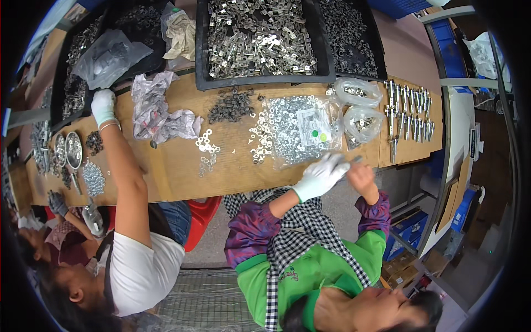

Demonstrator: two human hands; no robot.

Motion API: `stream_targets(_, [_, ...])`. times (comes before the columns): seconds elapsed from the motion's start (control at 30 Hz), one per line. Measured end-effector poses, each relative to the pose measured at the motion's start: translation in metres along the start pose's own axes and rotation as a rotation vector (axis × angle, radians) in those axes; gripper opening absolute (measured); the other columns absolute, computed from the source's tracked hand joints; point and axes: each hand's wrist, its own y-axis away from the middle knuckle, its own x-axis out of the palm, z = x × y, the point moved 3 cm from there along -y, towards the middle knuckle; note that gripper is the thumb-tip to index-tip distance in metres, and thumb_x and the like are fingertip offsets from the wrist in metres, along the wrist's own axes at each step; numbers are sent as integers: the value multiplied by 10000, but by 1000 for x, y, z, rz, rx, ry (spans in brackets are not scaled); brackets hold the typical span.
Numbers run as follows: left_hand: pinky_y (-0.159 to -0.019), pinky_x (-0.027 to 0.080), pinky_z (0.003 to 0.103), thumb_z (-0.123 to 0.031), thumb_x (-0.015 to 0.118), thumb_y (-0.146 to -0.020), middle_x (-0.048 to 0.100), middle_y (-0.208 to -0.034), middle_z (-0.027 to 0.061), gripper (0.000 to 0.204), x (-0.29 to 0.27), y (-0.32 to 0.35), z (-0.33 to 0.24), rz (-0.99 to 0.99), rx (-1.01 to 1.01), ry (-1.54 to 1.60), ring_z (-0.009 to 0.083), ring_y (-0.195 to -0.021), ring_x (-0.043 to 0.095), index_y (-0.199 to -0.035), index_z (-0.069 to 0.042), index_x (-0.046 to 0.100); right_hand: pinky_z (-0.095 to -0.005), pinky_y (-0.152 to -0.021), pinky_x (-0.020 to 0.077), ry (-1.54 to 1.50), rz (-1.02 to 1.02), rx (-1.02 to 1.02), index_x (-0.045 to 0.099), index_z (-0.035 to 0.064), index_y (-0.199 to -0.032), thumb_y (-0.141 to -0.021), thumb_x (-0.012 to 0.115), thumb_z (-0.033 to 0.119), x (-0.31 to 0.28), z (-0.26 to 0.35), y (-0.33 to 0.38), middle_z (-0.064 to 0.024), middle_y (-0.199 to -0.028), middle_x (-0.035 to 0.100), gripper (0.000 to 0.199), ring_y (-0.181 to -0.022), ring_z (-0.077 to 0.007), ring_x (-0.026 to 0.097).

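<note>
Neither of my own hands is in view. A co-worker in green holds a white-gloved hand [325, 176] and a bare, motion-blurred hand [362, 178] close together at the table's front edge. A small grey piece [357, 159] shows at the bare fingertips; its kind cannot be made out. Just beyond lies a clear bag of small metal washers or nuts [286, 130] with a white label. At the left, a co-worker in white reaches a gloved hand [103, 105] to the side of a black tray [83, 113]. A dark-gloved hand [57, 203] of another person shows farther left.
A big black tray [265, 82] of metal clips stands at the back. Crumpled paper [157, 113], loose pale washers [207, 142], dark nuts [232, 105] and small parts bags [362, 123] lie on the wooden table [182, 177]. Bolts [409, 113] stand in rows at right. A red stool [203, 220] is below.
</note>
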Motion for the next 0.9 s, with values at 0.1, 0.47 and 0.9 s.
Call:
stream_targets(0.1, [-805, 480, 383, -297, 486, -933, 565, -1085, 140, 329, -6, -8, 1, -235, -233, 161, 316, -992, 577, -1151, -53, 517, -313, -579, 420, -221, -226, 751, 606, 11, -972, -770, 619, -8, -6, -58, 38, -96, -821, 596, 204, -696, -200, 563])
stream_targets(0.47, [-790, 463, 354, -344, 482, -934, 606, -1004, 143, 356, -11, -5, 17, -315, -351, 432, 267, -885, 611, -1067, -30, 585, -316, -616, 454, 10, -75, 1285, 611, -28, -990, -818, 689, 216, 7, -214, 199, -125, -760, 627, 309, -649, -210, 558])
stream_targets(0.9, [-816, 469, 339, -318, 498, -926, 634, -1011, 137, 357, -52, 51, 34, -549, -565, 301, 211, -920, 618, -1112, -26, 587, -375, -650, 473, 247, -405, 1243, 616, 9, -1044, -802, 694, 92, -33, -145, 112, -144, -944, 626, 268, -684, -249, 586])
